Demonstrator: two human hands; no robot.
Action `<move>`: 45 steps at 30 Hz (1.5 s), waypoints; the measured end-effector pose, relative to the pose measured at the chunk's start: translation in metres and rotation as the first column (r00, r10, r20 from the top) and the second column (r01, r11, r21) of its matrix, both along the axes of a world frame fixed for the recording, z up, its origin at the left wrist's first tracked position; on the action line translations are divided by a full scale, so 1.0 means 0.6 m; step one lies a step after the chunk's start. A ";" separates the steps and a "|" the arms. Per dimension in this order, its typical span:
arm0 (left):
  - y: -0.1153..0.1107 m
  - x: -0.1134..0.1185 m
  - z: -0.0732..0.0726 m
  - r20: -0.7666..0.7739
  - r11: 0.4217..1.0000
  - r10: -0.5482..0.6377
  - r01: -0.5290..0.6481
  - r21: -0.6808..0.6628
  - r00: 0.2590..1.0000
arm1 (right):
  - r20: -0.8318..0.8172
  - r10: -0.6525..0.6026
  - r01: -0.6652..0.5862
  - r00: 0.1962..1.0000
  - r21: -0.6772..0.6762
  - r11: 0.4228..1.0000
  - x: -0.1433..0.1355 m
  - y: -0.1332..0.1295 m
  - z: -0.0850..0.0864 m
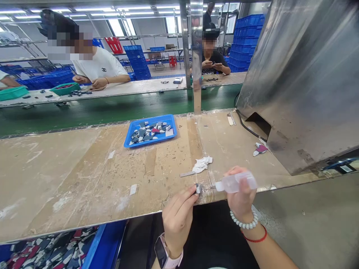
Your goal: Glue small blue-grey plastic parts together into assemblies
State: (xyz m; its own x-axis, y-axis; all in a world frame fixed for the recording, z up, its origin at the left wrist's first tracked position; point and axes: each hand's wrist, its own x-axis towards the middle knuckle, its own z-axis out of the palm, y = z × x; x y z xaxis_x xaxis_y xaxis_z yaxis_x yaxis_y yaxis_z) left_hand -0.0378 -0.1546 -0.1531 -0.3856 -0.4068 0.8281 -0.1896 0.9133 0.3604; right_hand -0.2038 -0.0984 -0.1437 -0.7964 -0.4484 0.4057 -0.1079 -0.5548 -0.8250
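Note:
Near the front edge of the table, my left hand (178, 216) pinches a small dark and light grey piece (198, 188) between its fingertips. To the right, my right hand (241, 194) is wrapped round a translucent plastic bottle (232, 183), tilted on its side with its white cap and thin nozzle pointing left at the piece. A small gap separates the nozzle from the piece. Just beyond the hands lie a crumpled white tissue (202, 164) and a flat grey strip (187, 174). Further back, a blue tray (126, 140) holds several dark, white and red pieces.
A metal housing (303, 93) stands on the table's right side, with a maroon and white piece (260, 149) beside it. A metal post (197, 74) rises at the back. A blue bin (102, 243) of pieces sits below left. Two people work across the green belt (126, 106).

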 end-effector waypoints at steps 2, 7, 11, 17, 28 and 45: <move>0.005 0.002 0.003 0.025 0.999 -0.037 0.037 -0.013 0.999 | 0.121 -0.023 0.027 0.992 -0.029 0.999 -0.003 -0.006 0.006; 0.015 0.006 0.024 0.148 0.996 -0.093 0.091 0.020 0.985 | 0.284 -0.008 0.014 0.959 -0.017 1.000 -0.005 -0.013 0.019; 0.009 0.002 0.046 0.216 1.000 -0.019 0.014 0.025 0.976 | 0.314 0.002 0.002 0.949 -0.011 1.000 -0.002 -0.013 0.021; -0.006 -0.001 0.073 0.369 0.997 -0.014 0.040 -0.064 0.929 | 0.282 0.022 -0.030 0.959 0.023 0.999 0.000 -0.008 0.013; -0.026 -0.005 0.052 0.248 0.998 -0.031 0.016 0.064 0.968 | 0.057 -0.005 -0.001 0.998 0.096 0.995 0.002 0.004 0.002; -0.027 -0.004 0.054 0.177 0.912 -0.091 0.010 0.411 0.980 | -0.179 0.102 -0.084 0.979 0.107 0.991 0.007 0.005 0.006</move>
